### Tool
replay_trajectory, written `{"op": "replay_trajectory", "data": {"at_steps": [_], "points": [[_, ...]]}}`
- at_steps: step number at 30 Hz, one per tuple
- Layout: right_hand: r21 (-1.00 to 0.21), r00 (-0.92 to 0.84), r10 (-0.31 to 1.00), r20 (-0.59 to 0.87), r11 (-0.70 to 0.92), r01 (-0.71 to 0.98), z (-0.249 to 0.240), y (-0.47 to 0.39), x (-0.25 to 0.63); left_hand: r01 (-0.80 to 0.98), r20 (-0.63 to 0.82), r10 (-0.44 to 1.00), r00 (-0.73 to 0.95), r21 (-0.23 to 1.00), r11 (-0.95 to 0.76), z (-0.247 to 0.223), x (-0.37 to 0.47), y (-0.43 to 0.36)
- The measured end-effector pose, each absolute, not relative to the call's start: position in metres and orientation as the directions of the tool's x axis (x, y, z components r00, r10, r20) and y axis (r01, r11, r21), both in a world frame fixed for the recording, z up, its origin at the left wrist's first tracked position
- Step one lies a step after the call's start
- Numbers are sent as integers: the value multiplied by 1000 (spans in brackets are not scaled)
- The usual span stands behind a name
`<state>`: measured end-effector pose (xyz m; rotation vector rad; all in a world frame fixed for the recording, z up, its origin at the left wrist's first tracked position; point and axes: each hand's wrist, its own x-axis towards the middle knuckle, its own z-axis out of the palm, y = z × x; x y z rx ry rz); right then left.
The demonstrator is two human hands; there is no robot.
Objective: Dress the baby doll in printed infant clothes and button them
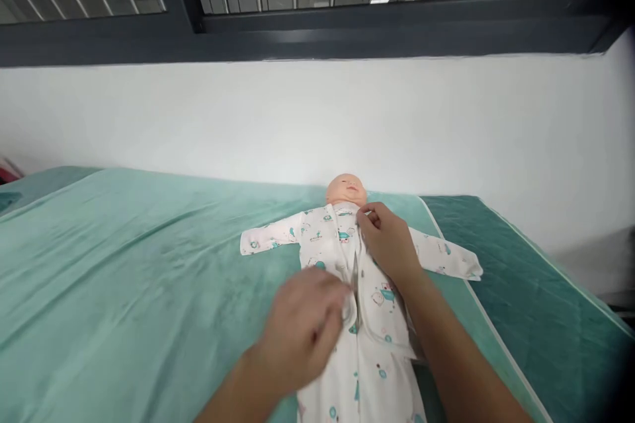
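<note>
A baby doll (346,190) lies face up, dressed in a white printed baby jacket (317,238) with both sleeves spread out. White printed trousers (342,383) show below it. The jacket's front edges part over the chest and belly. At the collar, my right hand (389,238) pinches the jacket's edge between thumb and fingers. Lower down, my left hand (307,324) is curled closed over the jacket's lower front, blurred by motion. A jacket edge lies at its fingertips, but what they hold, if anything, is hidden.
A light green cloth (149,277) with wrinkles covers the surface under the doll. Darker green cloth (536,284) lies on the right. Behind stands a white wall (278,119) below a dark window frame (317,36) with metal bars.
</note>
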<state>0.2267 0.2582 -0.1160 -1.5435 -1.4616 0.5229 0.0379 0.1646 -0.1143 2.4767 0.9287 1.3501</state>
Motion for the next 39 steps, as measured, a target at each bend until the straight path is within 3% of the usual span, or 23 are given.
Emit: {"op": "replay_trajectory", "data": {"at_steps": [3, 6, 9, 13, 21, 26, 32, 39], "points": [[-910, 256, 944, 207, 90, 405, -121, 256, 229, 518, 492, 871, -15, 749, -413, -106, 37, 211], [-925, 309, 935, 177, 50, 378, -123, 260, 236, 558, 260, 965, -43, 807, -193, -101, 47, 258], [-870, 316, 907, 277, 98, 483, -129, 268, 243, 558, 162, 984, 79, 810, -178, -97, 65, 289], [-851, 266, 904, 336, 170, 497, -134, 272, 245, 495, 163, 975, 154, 841, -219, -93, 86, 303], [-892, 171, 938, 301, 214, 399, -135, 274, 247, 506, 136, 988, 72, 849, -154, -99, 84, 300], [-901, 142, 948, 284, 213, 378, -136, 275, 248, 428, 169, 977, 127, 880, -207, -100, 78, 299], [-861, 98, 929, 358, 288, 418, -135, 276, 250, 427, 329, 937, -121, 869, -250, -91, 89, 295], [-873, 134, 924, 358, 281, 399, -136, 278, 249, 392, 218, 975, 45, 894, -218, -97, 93, 296]]}}
